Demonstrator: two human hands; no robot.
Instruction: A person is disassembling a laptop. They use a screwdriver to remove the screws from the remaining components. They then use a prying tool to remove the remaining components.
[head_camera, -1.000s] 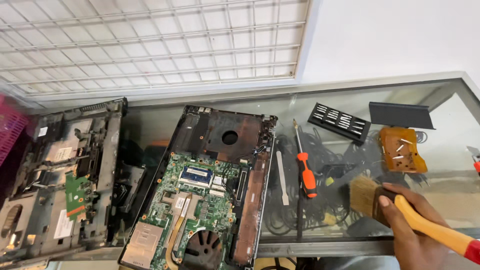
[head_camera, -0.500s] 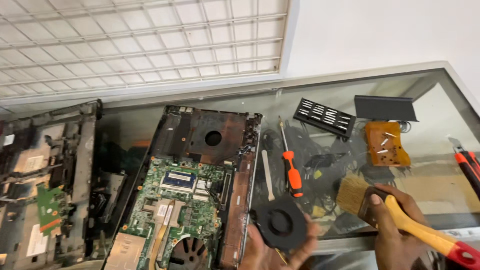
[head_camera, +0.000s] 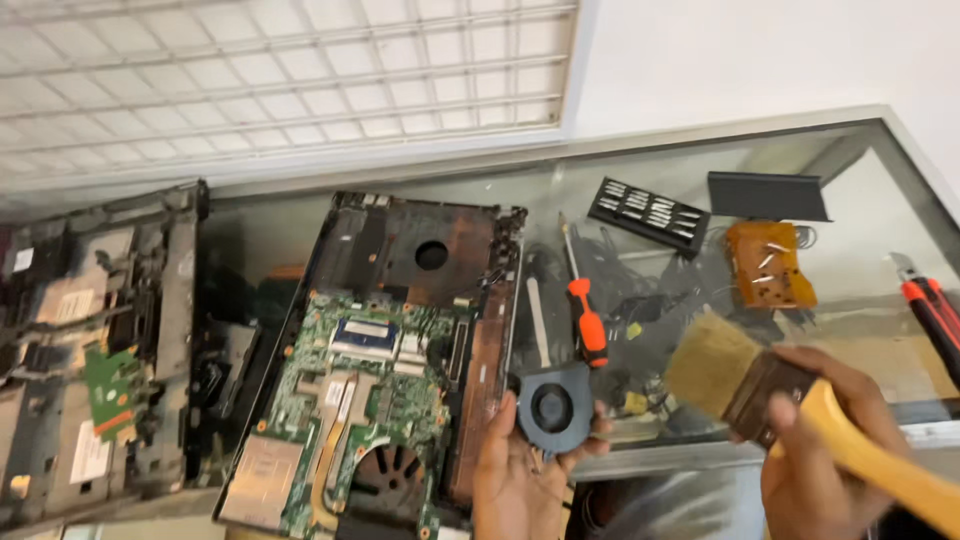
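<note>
— Changed since half a second back?

— Raised a little and drawn toward the right: black cooling fan (head_camera: 553, 408), now clear of the board's edge, at the near rim of the glass table (head_camera: 880, 200). Brush lifted too, higher over the glass, bristles swung up and left, closer to the fan. A full second ago, no fan and no left hand in sight at all; only the brush, lower down by the table's near edge.

— Left hand?

— Left hand (head_camera: 520, 480) palm up beneath the fan. Fingers (head_camera: 497, 440) curled loosely round the left side of the housing, thumb hooked at the right edge. Half closed, cradling, not clenched. Round hub facing up, uncovered.

— Right hand?

— Right hand (head_camera: 815, 440) wrapped tight about the paintbrush (head_camera: 745, 375), just behind the dark ferrule, on the yellow handle running off to the lower right. Tan bristles pointing up-left, near the fan but apart from it.

— Around them?

— Opened laptop base (head_camera: 400, 360) just left of the fan, green board exposed, round fan cut-out at its near end. Orange-handled screwdriver (head_camera: 585, 310) lying on the glass just beyond the fan. Second stripped chassis (head_camera: 90, 340) at far left. Black bit holder (head_camera: 648, 210) and orange pad (head_camera: 767, 262) farther back; red-and-black cutter (head_camera: 930, 315) at the right edge.
</note>
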